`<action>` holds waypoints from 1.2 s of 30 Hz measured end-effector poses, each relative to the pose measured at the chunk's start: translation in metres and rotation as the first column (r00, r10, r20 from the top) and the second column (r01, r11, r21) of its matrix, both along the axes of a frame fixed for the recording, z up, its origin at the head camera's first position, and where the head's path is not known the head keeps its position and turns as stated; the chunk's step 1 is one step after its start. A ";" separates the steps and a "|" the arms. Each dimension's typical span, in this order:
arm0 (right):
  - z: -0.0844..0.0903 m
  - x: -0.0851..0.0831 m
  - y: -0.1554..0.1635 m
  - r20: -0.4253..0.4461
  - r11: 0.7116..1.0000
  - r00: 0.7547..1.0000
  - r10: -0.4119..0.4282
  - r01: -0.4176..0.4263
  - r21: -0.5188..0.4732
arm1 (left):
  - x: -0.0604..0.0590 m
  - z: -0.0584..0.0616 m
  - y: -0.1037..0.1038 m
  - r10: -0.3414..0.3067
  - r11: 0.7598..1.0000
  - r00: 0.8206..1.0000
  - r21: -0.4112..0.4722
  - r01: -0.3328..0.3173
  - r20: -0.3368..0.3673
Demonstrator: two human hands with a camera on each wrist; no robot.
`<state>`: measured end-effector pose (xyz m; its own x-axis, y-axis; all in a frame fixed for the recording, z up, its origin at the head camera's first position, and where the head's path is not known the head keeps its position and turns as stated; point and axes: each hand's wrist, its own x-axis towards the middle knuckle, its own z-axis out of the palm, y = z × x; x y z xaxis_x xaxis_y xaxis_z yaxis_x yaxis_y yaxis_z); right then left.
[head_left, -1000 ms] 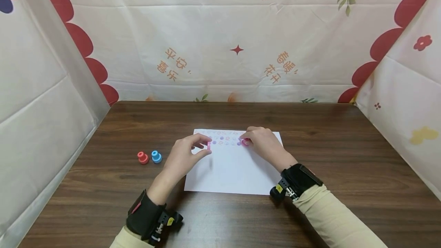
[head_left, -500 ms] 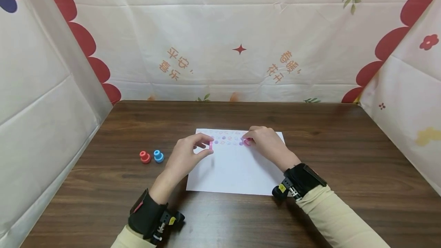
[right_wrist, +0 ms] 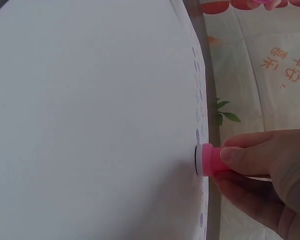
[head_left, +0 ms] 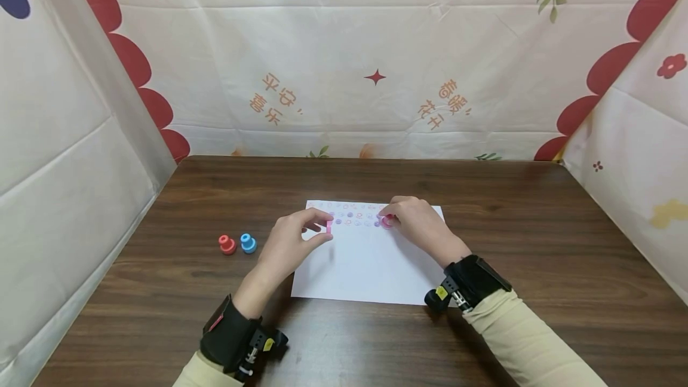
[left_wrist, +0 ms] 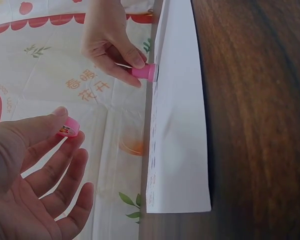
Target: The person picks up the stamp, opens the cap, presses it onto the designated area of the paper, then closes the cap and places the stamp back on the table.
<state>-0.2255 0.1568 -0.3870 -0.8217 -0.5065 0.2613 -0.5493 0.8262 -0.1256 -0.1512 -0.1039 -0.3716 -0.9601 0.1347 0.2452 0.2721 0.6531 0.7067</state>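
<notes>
A pink toy stamp (right_wrist: pixel 212 160) is pinched between the thumb and fingers of my right hand (head_left: pixel 421 226). Its face stands on the white sheet of paper (head_left: pixel 357 270), near the sheet's far right part. My left hand (head_left: pixel 290 242) holds a small pink cap (left_wrist: pixel 69 128) between thumb and index finger, raised above the paper's left side. The cap has a little picture on its end, and the other left fingers spread loosely. Rows of small purple, blue and red prints (head_left: pixel 350 215) run along the paper's far edge. Whatever mark lies beneath the stamp is hidden.
To the left of the paper, a red stamp (head_left: pixel 227 245) and a blue stamp (head_left: pixel 248 243) stand side by side on the dark wooden table (head_left: pixel 161 297). A printed white cloth (head_left: pixel 322 46) closes off the back and both sides.
The head view has shifted slightly, so everything sits a little further right in it. Both hands keep their places over the paper, the stamp still on the same spot.
</notes>
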 end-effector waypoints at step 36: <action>0.020 0.038 -0.006 -0.006 0.919 0.999 0.034 -0.033 -0.392 | -0.002 0.002 0.010 -0.019 1.000 1.000 0.000 0.019 0.006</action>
<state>-0.1879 0.1508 -0.3669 -0.8064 -0.3911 0.4436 -0.5755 0.6917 -0.4362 -0.1530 -0.0935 -0.3692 -0.9589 0.1527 0.2391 0.2798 0.6482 0.7082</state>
